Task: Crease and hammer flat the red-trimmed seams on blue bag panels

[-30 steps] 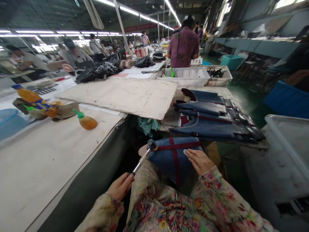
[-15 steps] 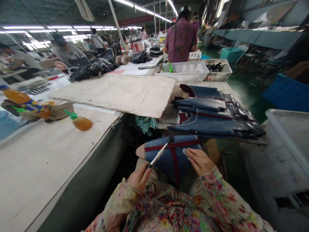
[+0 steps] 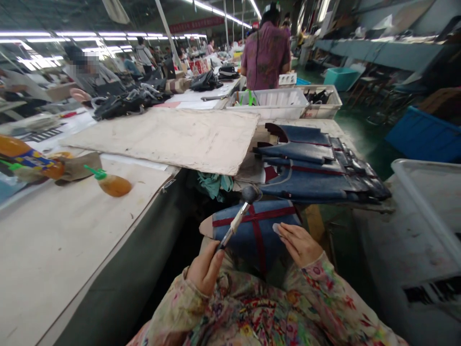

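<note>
**Hammer raised over a blue leather piece on the lap**

Head view: the left hand (image 3: 206,270) is closed around the handle of a small hammer (image 3: 240,215), and the dark round head is held up above the far edge of the work. The right hand (image 3: 298,244) is laid flat and open on the blue piece (image 3: 255,231), with the fingers spread over its right side; nothing is gripped by it. The blue piece is rested on the person's lap, just in front of the bench (image 3: 65,230), and dark red strips are crossed over its surface. It is seen bent over the knee, so it is judged to be soft and light, probably leather or a similar sheet, and easy to shift under a blow. It is best held down flat by the palm near the seam, well clear of the hammer head, or taken by its edge. The hammer seems heavy at the head only, and it is gripped low on the handle.

On the bench beyond, a stack of similar blue pieces (image 3: 306,173) is laid, beside a large beige board (image 3: 169,137). An orange squeeze bottle (image 3: 110,183) with a green cap lies on its side to the left. White trays (image 3: 277,98) are placed farther back, and a person in a purple shirt (image 3: 265,53) is standing there
</note>
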Demonstrator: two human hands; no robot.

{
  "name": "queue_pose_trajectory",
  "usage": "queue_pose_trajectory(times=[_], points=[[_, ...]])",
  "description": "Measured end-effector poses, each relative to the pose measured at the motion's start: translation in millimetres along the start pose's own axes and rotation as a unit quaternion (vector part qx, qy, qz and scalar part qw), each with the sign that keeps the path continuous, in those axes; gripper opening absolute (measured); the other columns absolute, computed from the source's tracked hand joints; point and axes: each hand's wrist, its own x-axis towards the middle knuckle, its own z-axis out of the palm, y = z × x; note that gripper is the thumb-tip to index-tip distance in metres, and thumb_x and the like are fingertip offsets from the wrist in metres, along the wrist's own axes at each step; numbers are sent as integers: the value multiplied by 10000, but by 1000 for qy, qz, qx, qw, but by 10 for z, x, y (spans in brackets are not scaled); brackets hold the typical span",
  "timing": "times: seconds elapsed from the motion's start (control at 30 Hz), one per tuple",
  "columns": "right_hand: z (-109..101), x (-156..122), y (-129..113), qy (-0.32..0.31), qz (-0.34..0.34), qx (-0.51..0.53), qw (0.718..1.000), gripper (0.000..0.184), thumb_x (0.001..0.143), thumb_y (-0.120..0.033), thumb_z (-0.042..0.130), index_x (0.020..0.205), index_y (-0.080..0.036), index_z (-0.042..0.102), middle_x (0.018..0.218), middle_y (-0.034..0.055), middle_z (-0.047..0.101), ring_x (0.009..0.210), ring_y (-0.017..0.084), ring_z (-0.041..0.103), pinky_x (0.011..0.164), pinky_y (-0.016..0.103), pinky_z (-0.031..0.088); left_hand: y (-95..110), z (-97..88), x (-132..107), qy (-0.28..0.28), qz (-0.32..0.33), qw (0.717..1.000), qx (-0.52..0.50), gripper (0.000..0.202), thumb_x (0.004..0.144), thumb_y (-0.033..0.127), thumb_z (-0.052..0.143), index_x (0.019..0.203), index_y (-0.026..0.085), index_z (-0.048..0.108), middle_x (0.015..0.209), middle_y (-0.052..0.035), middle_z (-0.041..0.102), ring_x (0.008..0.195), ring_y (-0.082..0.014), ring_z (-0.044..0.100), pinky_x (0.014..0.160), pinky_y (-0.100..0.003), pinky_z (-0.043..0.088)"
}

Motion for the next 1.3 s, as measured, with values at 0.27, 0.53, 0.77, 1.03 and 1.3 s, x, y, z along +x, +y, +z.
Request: queue_pose_trajectory(times=[0.27, 0.53, 0.77, 1.03, 1.3], points=[[-16, -139, -43, 13, 22, -11, 1000, 346, 848, -173, 435, 1181, -198, 528, 1099, 61, 572, 1039, 162, 512, 905, 321, 463, 211, 169, 211, -86, -11, 992, 87, 364, 851, 455, 221, 860, 214, 493, 588, 12, 496, 560, -133, 516, 538, -234, 364], [-52, -161, -60, 13, 34, -9, 999, 331, 846, -174, 432, 1154, -188, 553, 1100, 68, 570, 1052, 178, 504, 891, 335, 472, 493, 332, 416, -188, -33, 954, 230, 274, 855, 420, 270, 875, 229, 466, 698, -13, 579, 661, -167, 564, 568, -244, 352], [-44, -179, -50, 15, 21, -20, 999, 323, 838, -148, 445, 1142, -146, 551, 1105, 81, 563, 1059, 184, 491, 893, 342, 461, 685, 367, 513, -190, -19, 956, 224, 350, 873, 451, 196, 931, 226, 458, 766, -36, 611, 716, -178, 593, 609, -256, 375], [-52, -193, -38, 12, 29, -7, 999, 333, 849, -184, 432, 1165, -194, 539, 1099, 65, 569, 1043, 176, 508, 899, 344, 461, 732, 359, 495, -144, 12, 966, 214, 345, 865, 470, 230, 907, 229, 474, 722, -14, 593, 680, -165, 579, 591, -249, 371], [-28, -180, -29, 24, 33, 0, 999, 336, 842, -195, 447, 1163, -218, 543, 1081, 57, 580, 1020, 176, 524, 892, 342, 462, 156, 73, 91, -63, -31, 995, 72, 359, 853, 463, 229, 886, 218, 490, 677, -11, 539, 653, -140, 540, 631, -247, 399]])
